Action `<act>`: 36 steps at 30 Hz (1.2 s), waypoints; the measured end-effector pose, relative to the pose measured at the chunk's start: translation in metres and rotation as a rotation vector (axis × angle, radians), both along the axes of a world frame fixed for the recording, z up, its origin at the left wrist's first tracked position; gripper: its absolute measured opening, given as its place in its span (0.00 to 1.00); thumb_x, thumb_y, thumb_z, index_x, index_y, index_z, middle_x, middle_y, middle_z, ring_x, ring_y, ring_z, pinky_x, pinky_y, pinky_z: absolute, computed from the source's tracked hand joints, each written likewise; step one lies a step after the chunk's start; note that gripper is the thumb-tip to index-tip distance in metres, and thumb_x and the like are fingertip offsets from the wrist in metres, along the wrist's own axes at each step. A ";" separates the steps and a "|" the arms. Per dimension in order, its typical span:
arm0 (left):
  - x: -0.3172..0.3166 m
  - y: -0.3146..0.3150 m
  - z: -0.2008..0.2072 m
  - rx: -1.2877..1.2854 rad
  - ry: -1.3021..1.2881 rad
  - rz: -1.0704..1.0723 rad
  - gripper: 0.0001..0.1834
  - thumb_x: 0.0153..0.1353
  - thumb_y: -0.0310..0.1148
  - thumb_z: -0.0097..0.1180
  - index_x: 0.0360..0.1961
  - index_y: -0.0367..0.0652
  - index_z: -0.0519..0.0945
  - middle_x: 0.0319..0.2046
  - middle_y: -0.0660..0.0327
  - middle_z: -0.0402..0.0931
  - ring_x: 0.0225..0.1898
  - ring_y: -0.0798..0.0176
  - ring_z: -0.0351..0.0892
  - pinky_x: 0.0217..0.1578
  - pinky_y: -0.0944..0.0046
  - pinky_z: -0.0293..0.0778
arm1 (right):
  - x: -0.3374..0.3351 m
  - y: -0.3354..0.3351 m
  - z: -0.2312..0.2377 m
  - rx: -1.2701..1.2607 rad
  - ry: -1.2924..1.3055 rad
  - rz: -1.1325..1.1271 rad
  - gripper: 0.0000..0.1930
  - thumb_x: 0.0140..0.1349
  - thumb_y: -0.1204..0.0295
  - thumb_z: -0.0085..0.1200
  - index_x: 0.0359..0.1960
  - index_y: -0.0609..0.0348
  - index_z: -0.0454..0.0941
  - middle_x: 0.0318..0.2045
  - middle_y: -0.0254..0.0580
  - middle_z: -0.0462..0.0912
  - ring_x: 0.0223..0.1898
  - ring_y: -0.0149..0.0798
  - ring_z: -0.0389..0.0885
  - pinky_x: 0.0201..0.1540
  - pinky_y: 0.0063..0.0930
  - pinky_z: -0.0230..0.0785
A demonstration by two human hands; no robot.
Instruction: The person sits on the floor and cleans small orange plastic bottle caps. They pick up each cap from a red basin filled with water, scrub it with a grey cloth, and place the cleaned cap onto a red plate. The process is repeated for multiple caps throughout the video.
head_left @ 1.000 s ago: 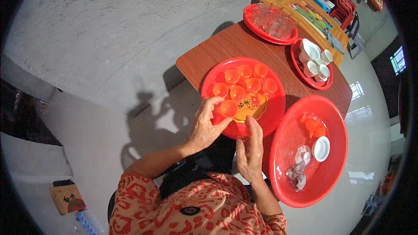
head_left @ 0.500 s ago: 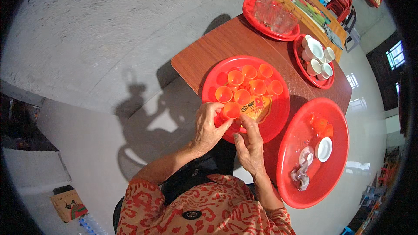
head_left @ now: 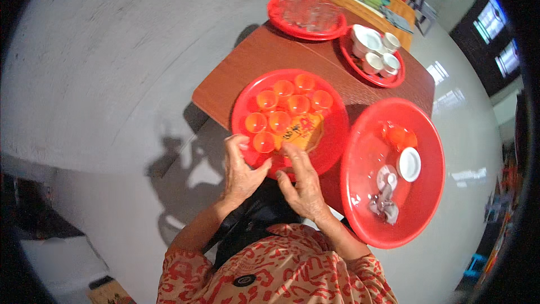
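Several orange cups (head_left: 298, 104) stand in a cluster on a round red tray (head_left: 333, 146) with a yellow printed pattern in its middle. Nearest to me is one orange cup (head_left: 264, 142), resting at the front left of the cluster. My left hand (head_left: 241, 170) is just beside that cup, thumb and fingers apart, with nothing in it. Over the near part of the tray, next to the yellow pattern, my right hand (head_left: 304, 187) is also empty, its fingers stretched forward and thumb held away.
At the right, a large red basin (head_left: 419, 205) holds water, orange cups (head_left: 400, 137), a white bowl (head_left: 409, 164) and a greyish cloth (head_left: 385, 208). Farther back on the brown table (head_left: 222, 87) are a red tray of clear glasses (head_left: 309, 12) and a red tray of white cups (head_left: 372, 63).
Both hands have let go of the front orange cup, which now stands on the tray, and my fingers have spread. The whole view has shifted, moving the tray and basin leftward in the picture.
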State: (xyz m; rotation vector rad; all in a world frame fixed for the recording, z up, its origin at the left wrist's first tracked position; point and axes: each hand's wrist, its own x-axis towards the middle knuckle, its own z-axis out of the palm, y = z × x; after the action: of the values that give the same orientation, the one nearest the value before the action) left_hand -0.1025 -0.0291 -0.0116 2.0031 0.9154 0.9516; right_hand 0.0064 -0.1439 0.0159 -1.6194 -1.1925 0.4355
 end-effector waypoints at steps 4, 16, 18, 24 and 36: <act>-0.011 0.003 0.002 0.283 -0.017 -0.093 0.36 0.36 0.29 0.69 0.49 0.42 0.64 0.45 0.55 0.63 0.47 0.54 0.64 0.46 0.59 0.64 | -0.006 -0.034 0.036 0.071 0.025 0.111 0.25 0.57 0.81 0.51 0.58 0.70 0.64 0.55 0.63 0.66 0.58 0.60 0.67 0.61 0.43 0.62; 0.109 -0.063 0.099 0.512 -0.084 -0.664 0.16 0.46 0.22 0.64 0.37 0.39 0.75 0.41 0.53 0.70 0.47 0.50 0.71 0.50 0.54 0.67 | 0.103 -0.195 0.061 -1.071 -0.799 -0.097 0.17 0.57 0.60 0.55 0.49 0.40 0.77 0.43 0.48 0.76 0.44 0.51 0.79 0.39 0.42 0.77; 0.141 -0.077 0.105 0.501 -0.009 -0.766 0.15 0.48 0.23 0.63 0.38 0.39 0.75 0.43 0.51 0.70 0.48 0.49 0.70 0.50 0.53 0.67 | 0.114 -0.203 0.050 -1.119 -0.631 -0.033 0.19 0.58 0.57 0.54 0.52 0.36 0.75 0.46 0.49 0.74 0.46 0.53 0.78 0.43 0.45 0.77; 0.232 -0.091 0.071 0.585 0.271 -0.870 0.26 0.50 0.26 0.61 0.51 0.36 0.69 0.48 0.48 0.69 0.51 0.44 0.69 0.52 0.50 0.67 | 0.123 -0.200 0.040 -0.959 -0.604 0.181 0.14 0.64 0.61 0.45 0.46 0.49 0.78 0.48 0.54 0.75 0.47 0.54 0.79 0.46 0.44 0.77; 0.278 -0.108 0.032 0.619 0.729 -0.922 0.21 0.53 0.26 0.57 0.47 0.32 0.67 0.43 0.43 0.72 0.48 0.41 0.74 0.43 0.46 0.73 | 0.124 -0.192 0.043 -0.951 -0.515 0.144 0.16 0.59 0.62 0.52 0.46 0.53 0.79 0.46 0.56 0.74 0.45 0.57 0.78 0.42 0.45 0.77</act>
State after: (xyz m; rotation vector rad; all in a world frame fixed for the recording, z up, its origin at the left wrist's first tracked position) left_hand 0.1758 -0.1367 0.0209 2.9380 -0.1071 -0.0739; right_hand 0.1301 -0.3358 0.0586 -2.5730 -1.6150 0.7836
